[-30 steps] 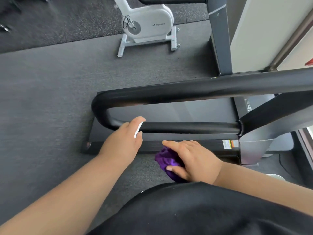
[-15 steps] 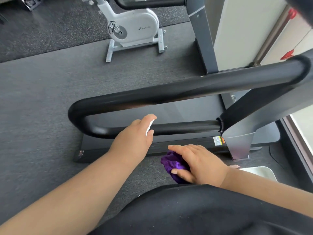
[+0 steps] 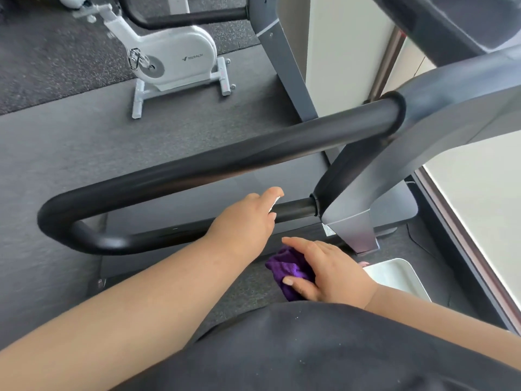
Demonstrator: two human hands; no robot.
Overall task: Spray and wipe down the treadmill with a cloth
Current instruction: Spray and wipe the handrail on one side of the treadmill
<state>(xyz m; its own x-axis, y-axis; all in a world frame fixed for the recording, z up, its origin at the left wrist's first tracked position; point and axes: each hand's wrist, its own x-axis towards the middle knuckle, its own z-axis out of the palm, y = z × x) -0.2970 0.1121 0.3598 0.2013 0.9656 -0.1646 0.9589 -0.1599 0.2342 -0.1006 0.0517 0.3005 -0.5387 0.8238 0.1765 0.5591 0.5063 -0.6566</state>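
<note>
A bunched purple microfibre cloth (image 3: 287,268) is held in the right hand (image 3: 328,273) at the near centre of the scene, low beside the dark side rail of the treadmill (image 3: 180,244); the cloth is crumpled into a soft wad, its plush nap catching the light, with the thumb pinching it from the near side and the fingers laid over the top. The looped black padded handrail (image 3: 253,153) of the treadmill is seen running from far right to near left, where it bends back in a tight U. Its lower bar is met by the left hand (image 3: 245,221), in which a small white object (image 3: 275,204) is gripped, mostly hidden by curled fingers; what the object is cannot be told. The handrail is joined at the right to a grey plastic upright (image 3: 394,176). A white stationary exercise bike (image 3: 172,63) is seen on the grey carpeted floor (image 3: 56,153) at the far left, and a white rectangular tray (image 3: 394,275) lies on the floor at the near right, just beyond the right wrist.
</note>
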